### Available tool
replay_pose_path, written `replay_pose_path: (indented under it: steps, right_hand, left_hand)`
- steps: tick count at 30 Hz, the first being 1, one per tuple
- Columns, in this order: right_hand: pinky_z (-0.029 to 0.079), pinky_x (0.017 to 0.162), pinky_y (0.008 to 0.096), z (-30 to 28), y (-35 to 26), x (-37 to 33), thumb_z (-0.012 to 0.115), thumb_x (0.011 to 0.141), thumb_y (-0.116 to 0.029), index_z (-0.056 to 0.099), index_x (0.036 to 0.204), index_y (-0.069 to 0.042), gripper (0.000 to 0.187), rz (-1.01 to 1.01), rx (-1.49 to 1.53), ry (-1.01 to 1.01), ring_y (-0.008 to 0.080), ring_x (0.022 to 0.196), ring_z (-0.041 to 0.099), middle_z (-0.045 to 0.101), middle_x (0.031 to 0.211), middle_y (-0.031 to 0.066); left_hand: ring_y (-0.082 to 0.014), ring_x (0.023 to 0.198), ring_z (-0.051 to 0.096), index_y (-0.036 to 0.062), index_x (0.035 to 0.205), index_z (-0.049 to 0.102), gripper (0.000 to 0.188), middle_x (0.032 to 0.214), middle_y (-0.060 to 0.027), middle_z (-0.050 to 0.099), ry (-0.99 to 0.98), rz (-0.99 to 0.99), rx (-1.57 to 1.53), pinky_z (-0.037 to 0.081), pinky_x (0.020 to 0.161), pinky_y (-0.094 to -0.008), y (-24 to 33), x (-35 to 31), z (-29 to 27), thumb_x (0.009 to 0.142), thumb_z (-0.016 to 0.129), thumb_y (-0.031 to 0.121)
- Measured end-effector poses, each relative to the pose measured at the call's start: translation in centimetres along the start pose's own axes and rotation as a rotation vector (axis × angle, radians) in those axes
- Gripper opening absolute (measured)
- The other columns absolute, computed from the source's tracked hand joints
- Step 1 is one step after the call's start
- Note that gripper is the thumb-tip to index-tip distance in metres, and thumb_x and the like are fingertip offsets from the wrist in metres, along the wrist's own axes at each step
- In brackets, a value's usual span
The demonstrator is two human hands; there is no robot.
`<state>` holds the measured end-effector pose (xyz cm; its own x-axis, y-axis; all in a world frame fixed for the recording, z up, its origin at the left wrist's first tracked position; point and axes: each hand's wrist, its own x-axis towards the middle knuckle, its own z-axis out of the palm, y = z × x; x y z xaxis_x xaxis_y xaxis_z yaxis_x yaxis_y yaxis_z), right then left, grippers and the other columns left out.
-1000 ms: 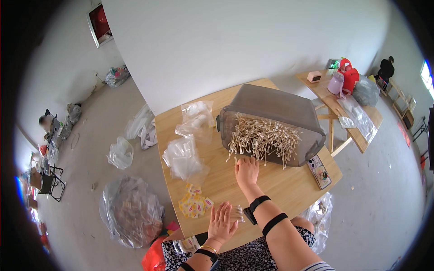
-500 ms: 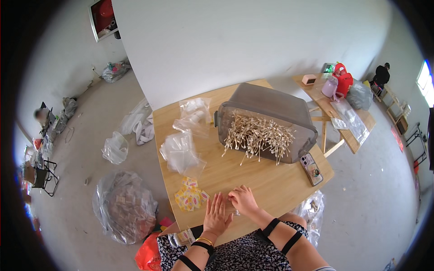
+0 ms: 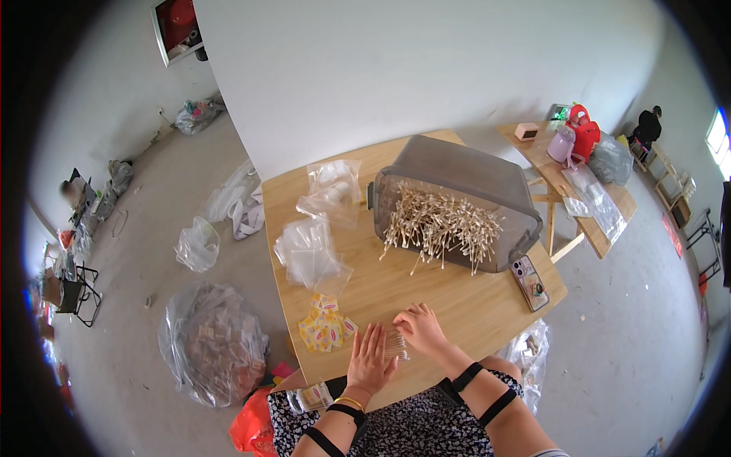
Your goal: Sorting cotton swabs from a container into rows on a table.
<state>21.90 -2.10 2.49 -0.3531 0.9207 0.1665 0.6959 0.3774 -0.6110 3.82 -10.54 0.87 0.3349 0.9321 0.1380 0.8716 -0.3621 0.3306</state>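
A small row of cotton swabs [image 3: 396, 346] lies on the wooden table near its front edge, between my two hands. My left hand [image 3: 368, 361] rests flat along the left side of the swabs, fingers stretched out. Over their far right end, my right hand [image 3: 422, 329] has its fingers bent and pressed together; whatever is between the fingertips is hidden. Several yellow and white paper cards [image 3: 326, 329] lie in a loose pile left of my left hand. Beyond my hands, a grey plastic bin [image 3: 464, 164] lies on its side with a heap of cotton swabs [image 3: 442, 225] in its mouth.
Clear plastic bags [image 3: 308, 255] lie on the table's left. A phone [image 3: 528, 282] sits at the right edge. A filled pack [image 3: 312, 397] rests by my lap. A large bag of packs [image 3: 213, 343] stands on the floor. A second table [image 3: 601, 238] holds a purple bottle [image 3: 561, 145].
The whole view has shifted slightly. My right hand's fingers have drawn a little away from my left hand, and more of the swabs shows between them. My left hand stays flat.
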Motion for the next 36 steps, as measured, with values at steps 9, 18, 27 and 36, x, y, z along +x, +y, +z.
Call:
replay_pose_path:
  steps: [9, 18, 27, 36]
  right_hand:
    - [0.046, 0.091, 0.0436, 0.6, -0.1, 0.0, 0.071, 0.080, -0.014, 0.069, 0.093, -0.013, 0.013, 0.064, -0.020, -0.014, 0.0316, 0.105, 0.057, 0.064, 0.101, 0.0066]
    - [0.046, 0.091, 0.0433, 0.7, -1.0, -0.1, 0.070, 0.080, -0.011, 0.069, 0.091, -0.012, 0.011, 0.024, 0.022, 0.041, 0.0315, 0.105, 0.056, 0.060, 0.101, 0.0068]
    - [0.044, 0.093, 0.0421, 1.1, -0.7, -0.2, 0.069, 0.079, -0.009, 0.070, 0.091, -0.012, 0.012, -0.039, 0.018, -0.016, 0.0304, 0.107, 0.053, 0.058, 0.103, 0.0064]
    - [0.044, 0.092, 0.0425, 0.9, -1.5, -0.5, 0.070, 0.080, -0.011, 0.070, 0.092, -0.011, 0.012, 0.022, -0.051, 0.054, 0.0303, 0.106, 0.054, 0.059, 0.104, 0.0064]
  left_hand:
    - [-0.0349, 0.149, 0.028, -0.0039, 0.152, 0.030, 0.080, 0.157, -0.0207, 0.033, 0.042, -0.016, -0.058, 0.018, 0.124, -0.0528, 0.0, 0.0, -0.1, 0.091, 0.059, 0.038]
    - [-0.0391, 0.148, 0.028, -0.0037, 0.153, 0.026, 0.082, 0.157, -0.0236, 0.031, 0.084, -0.029, -0.158, 0.020, 0.123, -0.0527, -0.3, -0.2, -0.2, 0.090, 0.063, 0.033]
    - [-0.0443, 0.146, 0.028, -0.0042, 0.154, 0.020, 0.088, 0.157, -0.0263, 0.028, 0.127, -0.040, -0.231, 0.023, 0.123, -0.0531, -0.4, -0.2, -0.1, 0.087, 0.067, 0.029]
    - [-0.0435, 0.146, 0.028, -0.0065, 0.153, 0.022, 0.087, 0.156, -0.0265, 0.029, 0.127, -0.033, -0.207, 0.023, 0.123, -0.0524, -0.4, -0.2, -0.2, 0.086, 0.067, 0.027]
